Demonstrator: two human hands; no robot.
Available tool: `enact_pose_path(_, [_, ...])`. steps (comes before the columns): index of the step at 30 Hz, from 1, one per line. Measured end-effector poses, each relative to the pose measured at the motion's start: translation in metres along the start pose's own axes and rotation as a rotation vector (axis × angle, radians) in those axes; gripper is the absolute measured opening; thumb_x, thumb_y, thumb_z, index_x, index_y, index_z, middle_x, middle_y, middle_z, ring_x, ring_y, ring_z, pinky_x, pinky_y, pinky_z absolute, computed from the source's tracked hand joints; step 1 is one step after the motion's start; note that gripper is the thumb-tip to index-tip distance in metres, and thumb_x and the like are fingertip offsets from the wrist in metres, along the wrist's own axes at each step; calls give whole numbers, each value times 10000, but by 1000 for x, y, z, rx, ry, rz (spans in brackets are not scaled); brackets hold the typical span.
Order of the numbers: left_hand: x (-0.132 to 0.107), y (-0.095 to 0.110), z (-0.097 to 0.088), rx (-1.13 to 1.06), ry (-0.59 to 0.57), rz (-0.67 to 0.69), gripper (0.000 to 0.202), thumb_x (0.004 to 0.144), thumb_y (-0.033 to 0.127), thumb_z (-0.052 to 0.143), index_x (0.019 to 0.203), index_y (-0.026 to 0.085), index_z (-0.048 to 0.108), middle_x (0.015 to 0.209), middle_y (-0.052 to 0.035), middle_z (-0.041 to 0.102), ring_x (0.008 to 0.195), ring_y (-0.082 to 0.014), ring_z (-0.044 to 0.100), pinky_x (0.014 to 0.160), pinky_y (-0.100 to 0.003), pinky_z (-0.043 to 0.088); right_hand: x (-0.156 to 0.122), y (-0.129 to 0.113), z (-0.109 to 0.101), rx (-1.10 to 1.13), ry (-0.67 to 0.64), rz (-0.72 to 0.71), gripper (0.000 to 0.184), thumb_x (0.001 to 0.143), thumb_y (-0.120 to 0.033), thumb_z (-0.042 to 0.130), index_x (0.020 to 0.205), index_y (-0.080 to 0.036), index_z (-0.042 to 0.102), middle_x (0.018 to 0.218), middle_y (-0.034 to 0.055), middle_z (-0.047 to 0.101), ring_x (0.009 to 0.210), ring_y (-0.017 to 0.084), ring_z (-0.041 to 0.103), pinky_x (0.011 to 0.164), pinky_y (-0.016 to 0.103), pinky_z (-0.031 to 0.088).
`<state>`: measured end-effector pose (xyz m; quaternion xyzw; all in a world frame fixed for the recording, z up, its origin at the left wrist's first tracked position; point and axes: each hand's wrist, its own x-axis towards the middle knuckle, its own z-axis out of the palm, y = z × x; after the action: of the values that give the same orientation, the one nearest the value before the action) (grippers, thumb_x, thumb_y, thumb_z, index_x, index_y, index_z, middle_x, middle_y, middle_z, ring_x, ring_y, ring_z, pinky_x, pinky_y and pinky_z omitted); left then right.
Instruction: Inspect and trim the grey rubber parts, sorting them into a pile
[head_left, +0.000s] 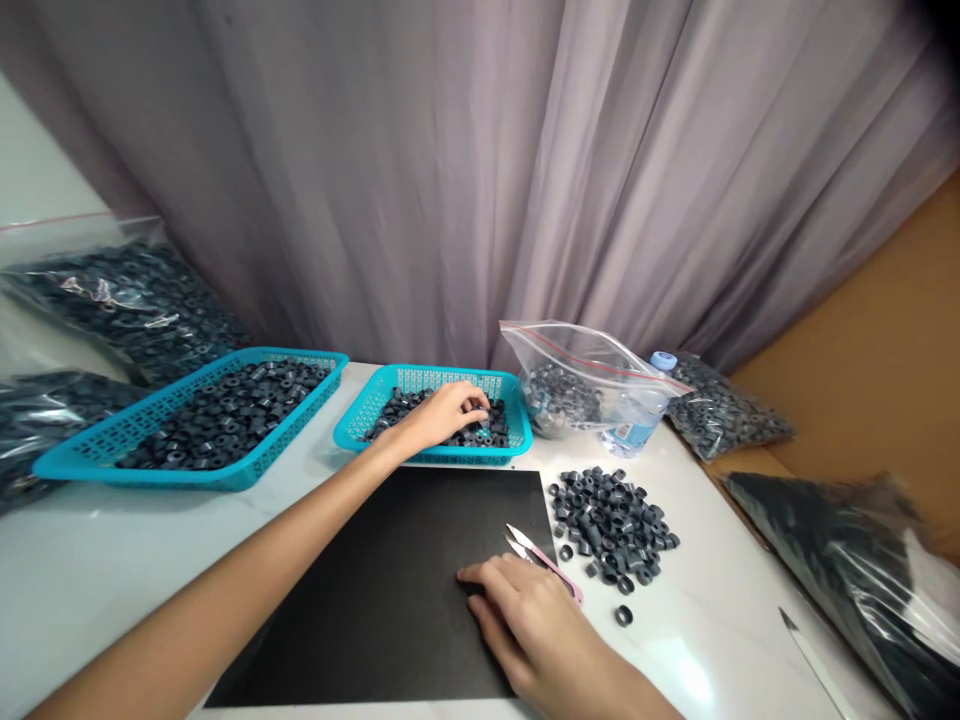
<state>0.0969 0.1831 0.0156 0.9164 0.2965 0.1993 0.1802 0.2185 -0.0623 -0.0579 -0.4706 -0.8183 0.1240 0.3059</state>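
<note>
My left hand (454, 408) reaches into the middle blue basket (349, 432), over small dark grey plastic rings (397, 408). Its fingers are curled towards the thumb, and what lies between them is too small to make out. Low on the black mat (375, 590) rests my right hand (529, 615), index finger stretched out and thumb apart, with nothing seen in it. Just beyond its knuckles lie pink-handled thread snips (551, 565), partly covered by the hand, blades pointing up and left.
A loose pile of rings (615, 525) lies right of the mat. Another blue basket (247, 470) of rings stands left. Behind are an open zip bag (562, 390) and a water bottle (634, 430). Filled bags (135, 300) line both sides; a pointed blade (814, 660) lies front right.
</note>
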Motion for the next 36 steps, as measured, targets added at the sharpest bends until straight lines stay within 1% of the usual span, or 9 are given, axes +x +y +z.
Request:
enact_pose_path(3, [-13,5,-7,-105,134,-44,280,888,425,629,943,164,714,988,-73,714,849,-200,677,773,-339,558,0,0,-1,19,-12,19,238,985,-166,474,1210,-209,538,1031,75,690,953,218,668,828,327,519])
enact_pose_path(6, [-34,11,-10,-211,238,-86,312,872,465,623,970,181,709,979,-67,742,878,-217,702,789,-335,567,-1,-1,-3,47,-25,33,240,997,-172,461,1220,-214,540,1051,73,695,972,214,667,848,329,517])
enact_pose_path(15, [-124,42,-2,-303,465,-178,220,910,430,623,985,235,692,1019,-9,686,896,-163,693,885,-299,539,0,-5,-5,80,-30,79,224,1019,-188,438,1211,-230,545,1073,66,695,992,215,661,861,345,514])
enact_pose_path(17, [-142,55,8,-311,439,-194,185,920,408,620,975,251,700,1007,8,672,860,-143,686,858,-282,536,-2,-5,-4,87,-32,91,229,1024,-193,428,1221,-226,539,1073,72,686,993,217,656,861,352,515])
enact_pose_path(20, [-161,72,27,-420,283,-239,167,923,387,624,984,252,701,1042,9,674,868,-133,689,832,-261,541,-6,-4,-3,104,16,161,266,1027,-232,440,1287,-218,498,1015,67,650,917,205,643,810,343,522])
enact_pose_path(24, [-166,82,45,-714,19,-291,198,924,368,632,1072,244,675,1061,3,703,969,-150,708,884,-251,548,-8,0,-3,173,113,245,467,1008,-284,506,1447,-223,362,1049,65,569,779,161,590,700,302,522])
enact_pose_path(26, [-164,83,47,-819,-75,-308,216,929,365,627,1102,240,666,1088,-2,714,1033,-162,702,924,-253,539,-9,1,-3,209,123,247,445,1006,-294,517,1431,-238,397,1035,55,560,778,156,584,687,290,513])
enact_pose_path(30, [-162,80,49,-919,-98,-329,202,941,368,611,1073,223,661,1058,-1,715,996,-159,712,922,-260,544,-11,3,-3,243,167,232,289,1017,-273,505,1303,-239,526,929,27,575,787,161,579,713,288,490])
enact_pose_path(36, [-166,79,52,-913,-63,-378,244,980,404,525,1083,203,620,954,-4,700,883,-168,741,873,-292,565,-13,3,-4,243,208,243,158,1015,-224,505,1145,-221,593,839,8,563,716,144,553,660,269,456])
